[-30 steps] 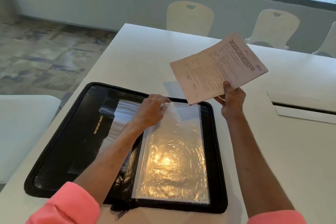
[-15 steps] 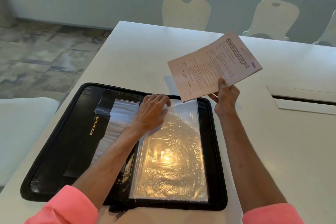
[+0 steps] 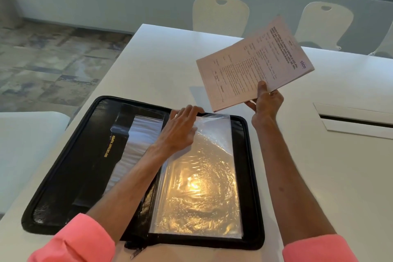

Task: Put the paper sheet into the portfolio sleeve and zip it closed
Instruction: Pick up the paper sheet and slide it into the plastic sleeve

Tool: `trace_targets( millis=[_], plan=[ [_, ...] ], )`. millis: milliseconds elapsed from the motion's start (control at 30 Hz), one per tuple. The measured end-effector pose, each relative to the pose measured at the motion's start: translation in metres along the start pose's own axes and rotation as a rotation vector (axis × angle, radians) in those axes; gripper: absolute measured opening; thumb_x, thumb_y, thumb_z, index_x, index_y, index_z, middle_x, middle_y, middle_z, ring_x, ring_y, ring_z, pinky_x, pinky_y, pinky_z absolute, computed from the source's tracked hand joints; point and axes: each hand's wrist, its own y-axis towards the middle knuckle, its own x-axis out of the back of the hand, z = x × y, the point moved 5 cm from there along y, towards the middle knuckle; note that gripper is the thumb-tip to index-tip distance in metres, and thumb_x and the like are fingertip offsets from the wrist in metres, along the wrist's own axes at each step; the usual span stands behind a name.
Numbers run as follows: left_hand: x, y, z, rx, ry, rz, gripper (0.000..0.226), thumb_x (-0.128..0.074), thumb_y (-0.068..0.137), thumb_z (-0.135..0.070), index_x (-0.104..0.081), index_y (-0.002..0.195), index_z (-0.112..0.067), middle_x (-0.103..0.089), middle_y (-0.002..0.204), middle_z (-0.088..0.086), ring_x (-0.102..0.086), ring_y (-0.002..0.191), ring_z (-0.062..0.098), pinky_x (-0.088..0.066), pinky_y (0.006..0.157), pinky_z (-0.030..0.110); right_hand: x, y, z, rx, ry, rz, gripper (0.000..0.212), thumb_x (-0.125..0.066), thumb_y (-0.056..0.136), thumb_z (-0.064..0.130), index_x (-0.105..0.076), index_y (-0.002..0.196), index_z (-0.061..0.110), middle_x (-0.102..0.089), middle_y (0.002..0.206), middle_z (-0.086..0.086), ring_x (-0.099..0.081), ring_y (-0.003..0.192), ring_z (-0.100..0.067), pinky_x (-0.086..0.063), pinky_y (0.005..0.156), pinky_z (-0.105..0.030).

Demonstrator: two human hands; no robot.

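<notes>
Left hand (image 3: 180,132) presses flat on the clear sleeve (image 3: 197,178), fingers at its far edge; right hand (image 3: 265,104) pinches the paper sheet (image 3: 255,64) aloft, beyond the portfolio's (image 3: 63,176) far right corner.
Sleeve-opening step (zip untouched): next, I judge, part the sleeve's far mouth and slide the sheet in.

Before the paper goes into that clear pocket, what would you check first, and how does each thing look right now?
1. Portfolio lies open and flat: ok.
2. Right hand grips the paper sheet: ok.
3. Left hand is at the top edge of the plastic sleeve: ok.
4. Sleeve mouth held open: cannot tell.
5. Sheet lined up with the sleeve: not ok, it is held up and tilted.
</notes>
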Motion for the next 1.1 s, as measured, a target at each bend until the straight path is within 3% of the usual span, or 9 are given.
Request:
trace_targets(
  millis=[133,233,400,500,600,667,767,1100],
  plan=[
    [-0.002,0.003,0.002,0.014,0.019,0.030,0.037,-0.078,0.092,-0.020,-0.064,0.126,-0.023,-0.050,0.121,-0.003,-0.057,0.116,0.012,-0.037,0.111,0.038,-0.014,0.000,0.006,0.039,-0.003,0.039,0.009,-0.064,0.110,0.022,-0.070,0.116,0.025,-0.081,0.112,-0.011,-0.080,0.105,-0.027,-0.071,0.077,-0.046],
    [-0.002,0.004,0.000,0.003,0.015,0.039,0.031,-0.078,0.091,-0.021,-0.060,0.117,-0.025,-0.052,0.124,-0.004,-0.058,0.119,0.014,-0.035,0.106,0.036,-0.025,0.001,0.006,0.057,-0.025,0.068,0.013,-0.063,0.111,0.023,-0.070,0.122,0.019,-0.081,0.111,-0.011,-0.080,0.104,-0.027,-0.071,0.076,-0.046],
    [-0.002,0.007,-0.004,-0.030,0.020,0.063,0.031,-0.074,0.096,-0.026,-0.059,0.123,-0.030,-0.069,0.122,-0.010,-0.060,0.112,0.015,-0.038,0.099,0.038,-0.041,0.002,0.006,0.086,-0.102,0.115,0.017,-0.063,0.111,0.024,-0.069,0.123,0.013,-0.081,0.110,-0.011,-0.081,0.099,-0.022,-0.071,0.073,-0.043],
    [-0.005,0.010,-0.002,-0.043,0.034,0.078,0.029,-0.072,0.100,-0.030,-0.067,0.129,-0.032,-0.073,0.131,-0.012,-0.057,0.118,0.014,-0.031,0.097,0.033,-0.047,0.001,0.003,0.112,-0.158,0.158,0.009,-0.063,0.111,0.023,-0.069,0.115,0.017,-0.081,0.104,-0.007,-0.082,0.092,-0.018,-0.071,0.069,-0.041],
    [-0.005,0.009,0.000,-0.060,0.047,0.072,0.031,-0.071,0.101,-0.034,-0.070,0.132,-0.032,-0.071,0.140,-0.009,-0.058,0.124,0.015,-0.032,0.104,0.036,-0.047,0.000,-0.003,0.137,-0.212,0.194,0.009,-0.062,0.111,0.024,-0.069,0.113,0.019,-0.081,0.103,-0.004,-0.083,0.089,-0.016,-0.069,0.065,-0.035],
    [-0.003,0.007,0.001,-0.062,0.060,0.058,0.032,-0.071,0.101,-0.036,-0.071,0.133,-0.031,-0.072,0.141,-0.008,-0.061,0.125,0.017,-0.037,0.110,0.041,-0.045,0.001,-0.007,0.134,-0.246,0.201,0.008,-0.062,0.111,0.023,-0.069,0.112,0.019,-0.081,0.102,-0.003,-0.083,0.086,-0.014,-0.071,0.068,-0.040],
    [-0.002,0.004,0.001,-0.057,0.071,0.040,0.031,-0.069,0.103,-0.039,-0.073,0.131,-0.028,-0.073,0.141,-0.004,-0.063,0.126,0.020,-0.041,0.112,0.043,-0.042,0.003,-0.010,0.121,-0.282,0.215,0.008,-0.061,0.111,0.022,-0.069,0.109,0.021,-0.081,0.103,-0.005,-0.082,0.088,-0.017,-0.071,0.072,-0.046],
    [0.003,0.007,0.008,0.003,0.000,-0.043,0.016,-0.071,0.104,-0.030,-0.074,0.118,-0.022,-0.079,0.122,-0.006,-0.069,0.114,0.019,-0.042,0.106,0.036,-0.037,0.012,-0.006,0.071,-0.435,0.449,0.017,-0.064,0.110,0.026,-0.074,0.121,0.016,-0.084,0.106,-0.006,-0.084,0.091,-0.023,-0.070,0.065,-0.042]
  ],
)
